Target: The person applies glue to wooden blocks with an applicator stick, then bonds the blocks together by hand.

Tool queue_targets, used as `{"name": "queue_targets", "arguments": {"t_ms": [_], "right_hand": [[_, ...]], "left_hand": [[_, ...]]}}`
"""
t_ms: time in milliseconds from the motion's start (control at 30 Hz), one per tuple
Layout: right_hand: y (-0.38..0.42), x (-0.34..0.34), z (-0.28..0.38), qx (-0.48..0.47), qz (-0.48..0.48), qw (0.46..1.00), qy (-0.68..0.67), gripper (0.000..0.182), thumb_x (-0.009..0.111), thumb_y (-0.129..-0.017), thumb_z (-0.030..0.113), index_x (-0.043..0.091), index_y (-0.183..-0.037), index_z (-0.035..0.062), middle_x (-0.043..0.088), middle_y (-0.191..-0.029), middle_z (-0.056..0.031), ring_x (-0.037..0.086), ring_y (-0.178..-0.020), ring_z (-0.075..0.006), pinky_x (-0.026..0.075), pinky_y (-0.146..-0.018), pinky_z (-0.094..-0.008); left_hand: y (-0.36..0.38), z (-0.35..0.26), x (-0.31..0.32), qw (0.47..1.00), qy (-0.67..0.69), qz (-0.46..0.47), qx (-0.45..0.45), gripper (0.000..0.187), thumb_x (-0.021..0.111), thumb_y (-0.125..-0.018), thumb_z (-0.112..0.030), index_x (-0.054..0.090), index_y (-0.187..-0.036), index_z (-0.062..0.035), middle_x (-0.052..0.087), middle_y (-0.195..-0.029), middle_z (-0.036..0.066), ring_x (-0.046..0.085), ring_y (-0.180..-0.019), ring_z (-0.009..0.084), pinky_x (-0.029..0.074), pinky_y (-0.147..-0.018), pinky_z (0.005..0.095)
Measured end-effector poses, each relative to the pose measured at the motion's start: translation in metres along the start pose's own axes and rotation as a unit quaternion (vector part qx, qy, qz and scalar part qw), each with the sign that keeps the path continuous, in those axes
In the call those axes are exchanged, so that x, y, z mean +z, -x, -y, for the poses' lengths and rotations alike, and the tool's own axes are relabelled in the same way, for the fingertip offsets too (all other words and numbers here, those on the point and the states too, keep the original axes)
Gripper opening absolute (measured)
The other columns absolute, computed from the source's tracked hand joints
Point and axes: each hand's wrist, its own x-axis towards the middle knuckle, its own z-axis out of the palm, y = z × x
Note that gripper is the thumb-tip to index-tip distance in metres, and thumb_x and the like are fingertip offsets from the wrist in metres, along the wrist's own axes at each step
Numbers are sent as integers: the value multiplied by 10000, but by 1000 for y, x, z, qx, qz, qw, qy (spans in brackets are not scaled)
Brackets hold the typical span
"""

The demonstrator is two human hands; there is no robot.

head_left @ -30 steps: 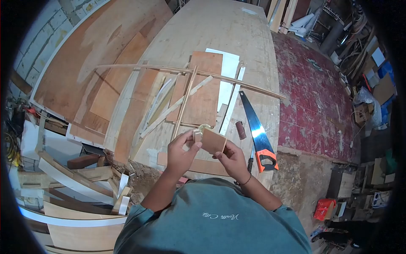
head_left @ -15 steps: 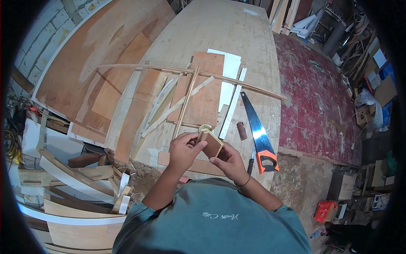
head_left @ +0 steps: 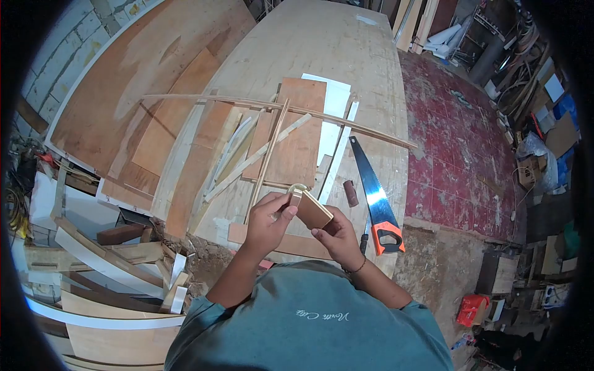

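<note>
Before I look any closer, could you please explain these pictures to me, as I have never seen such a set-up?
Of course. There is no robot here: the view comes from a camera worn on a person's head, looking forward and down. The teal shirt is the wearer's own.

The bare left hand and right hand together hold a small wooden piece.

Beyond them, the wooden work surface bears a reddish-brown board with thin wooden strips across it, and a white sheet partly beneath it. Further right lie a small brown cylinder and an orange-handled saw.
</note>
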Motion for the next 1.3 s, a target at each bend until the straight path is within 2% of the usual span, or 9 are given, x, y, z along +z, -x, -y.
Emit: {"name": "queue_targets", "arguments": {"t_ms": [133,200,533,800,933,1000,1133,1233,1300], "right_hand": [[2,1,6,5,-1,1000,1,467,613,-831,-14,444,-1266,-13,541,-1148,-61,515,-1065,-128,410,-927,-280],[2,2,9,10,3,1000,7,460,609,-838,-6,445,-1268,-19,550,-1141,-62,519,-1059,-128,410,-926,-278],[2,0,16,74,17,997,-22,442,622,-839,8,460,-1249,-30,572,-1104,-64,555,-997,-126,493,-846,-282],[3,2,15,70,18,997,-28,436,627,-838,20,466,-1240,-30,575,-1089,-66,563,-981,-126,503,-838,-282],[4,2,15,79,17,996,-26,413,608,-847,13,470,-1235,-27,573,-1083,-67,567,-974,-128,500,-850,-289],[4,1,13,79,12,996,-30,401,597,-851,7,471,-1230,-26,573,-1080,-68,569,-971,-129,500,-852,-292],[5,-3,7,58,1,998,-20,366,559,-855,-25,475,-1211,-22,567,-1089,-67,557,-1001,-128,471,-877,-280],[6,-1,9,45,-4,999,-12,363,546,-853,-39,474,-1208,-19,559,-1090,-59,546,-1018,-124,451,-884,-269],[7,-1,10,41,-5,999,-6,364,542,-852,-44,473,-1208,-17,556,-1088,-53,541,-1024,-121,442,-886,-263]], "left_hand": [[-1,8,-1,999,32,13,7,282,601,-890,-132,614,-1100,56,571,-862,76,546,-758,137,453,-688,254],[-2,8,-4,989,108,52,-81,269,593,-898,-119,614,-1092,65,545,-831,51,527,-724,120,445,-672,243],[-2,12,-6,986,96,39,-134,246,629,-873,-106,633,-1052,62,574,-852,55,532,-698,100,440,-624,244],[0,17,-9,990,63,59,-109,199,637,-867,-114,645,-961,62,571,-819,56,531,-678,99,431,-603,240],[1,14,-9,987,70,62,-132,188,640,-863,-105,646,-947,63,572,-817,57,541,-692,101,441,-619,244],[2,16,-8,993,66,44,-91,187,638,-862,-94,651,-970,59,593,-857,64,555,-717,107,456,-643,249],[7,4,-3,988,112,45,-92,218,640,-862,-94,650,-1023,53,619,-901,86,576,-760,126,469,-687,252],[9,-1,0,998,50,45,-19,256,639,-865,-102,639,-1076,45,638,-929,110,588,-789,145,475,-712,256],[11,-2,3,999,38,15,2,302,642,-876,-198,652,-1065,37,648,-952,128,583,-776,144,474,-684,257]]}}
